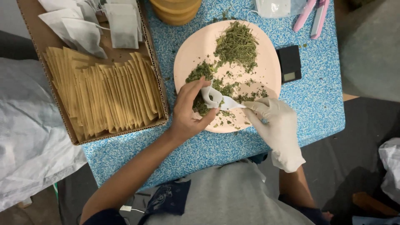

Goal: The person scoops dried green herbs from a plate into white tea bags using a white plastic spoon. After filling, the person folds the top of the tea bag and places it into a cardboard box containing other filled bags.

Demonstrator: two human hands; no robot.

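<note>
While the left hand (pixel 189 114) pinches the small white bag (pixel 210 96) open, the gloved right hand (pixel 277 125) grips the spoon (pixel 231 104); best tip herbs (pixel 237 43) slowly (over the plate (pixel 191 52)).

A person seen from above wears a light grey top, with a dark navy patch of cloth bearing a pale printed design at the waist; the left hand (pixel 189 112) is bare and the forearm uncovered, while the right hand (pixel 277 125) is covered by a thin, whitish disposable glove that ends in a loose, wrinkled cuff at the wrist
</note>
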